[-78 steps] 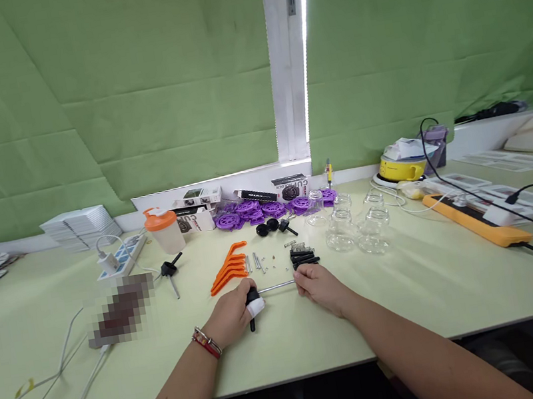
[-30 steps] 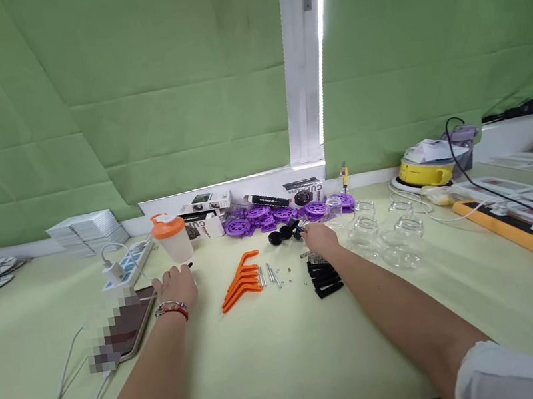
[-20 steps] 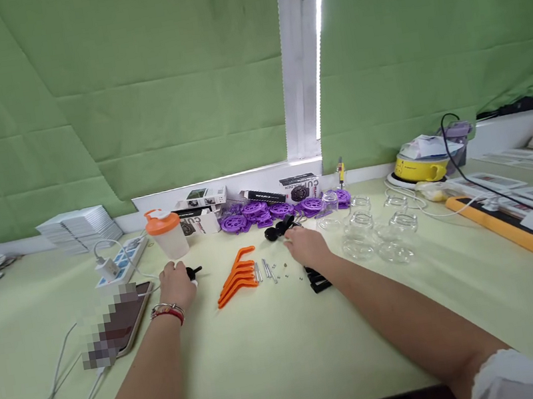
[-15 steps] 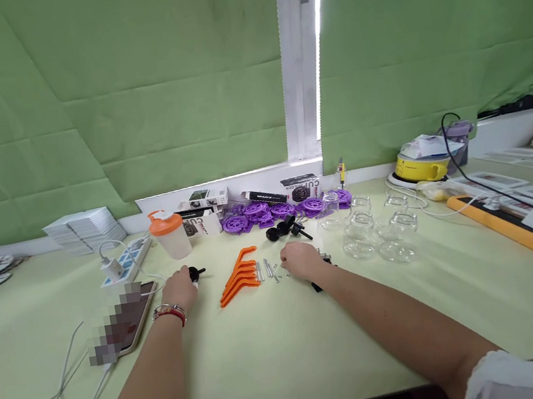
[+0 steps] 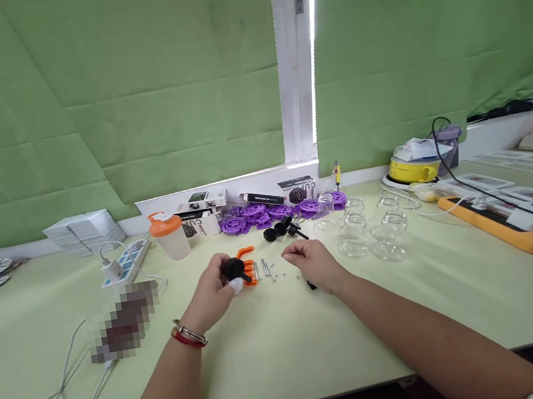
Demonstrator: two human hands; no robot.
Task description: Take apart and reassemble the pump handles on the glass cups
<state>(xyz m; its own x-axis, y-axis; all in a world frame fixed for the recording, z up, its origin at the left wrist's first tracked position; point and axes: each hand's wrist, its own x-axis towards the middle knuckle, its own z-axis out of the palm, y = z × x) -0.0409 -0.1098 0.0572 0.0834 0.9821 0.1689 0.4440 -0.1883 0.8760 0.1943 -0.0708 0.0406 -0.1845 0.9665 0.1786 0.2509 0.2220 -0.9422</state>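
In my left hand [image 5: 211,296] is a black round part with a short stem [image 5: 234,269], held up over the orange handles [image 5: 251,281] and hiding much of them. My right hand [image 5: 316,264] is a little above the table with thumb and forefinger pinched together; whatever they hold is too small to make out. Just left of it lie several metal screws [image 5: 265,268] and a few tiny nuts [image 5: 284,274]. A black piece [image 5: 311,285] shows partly from under my right hand. More black round parts with stems [image 5: 282,227] lie beyond it.
Clear glass jars [image 5: 354,239] stand to the right. Purple wheel-shaped pieces [image 5: 253,215] and boxes [image 5: 298,190] line the back. At left are an orange-lidded cup [image 5: 169,235], a power strip [image 5: 129,260] and cables; an orange power strip [image 5: 498,223] lies far right.
My left hand has moved right with the black round part, from beside the orange handles to in front of them. My right hand has shifted slightly, its pinched fingertips now raised off the small hardware.
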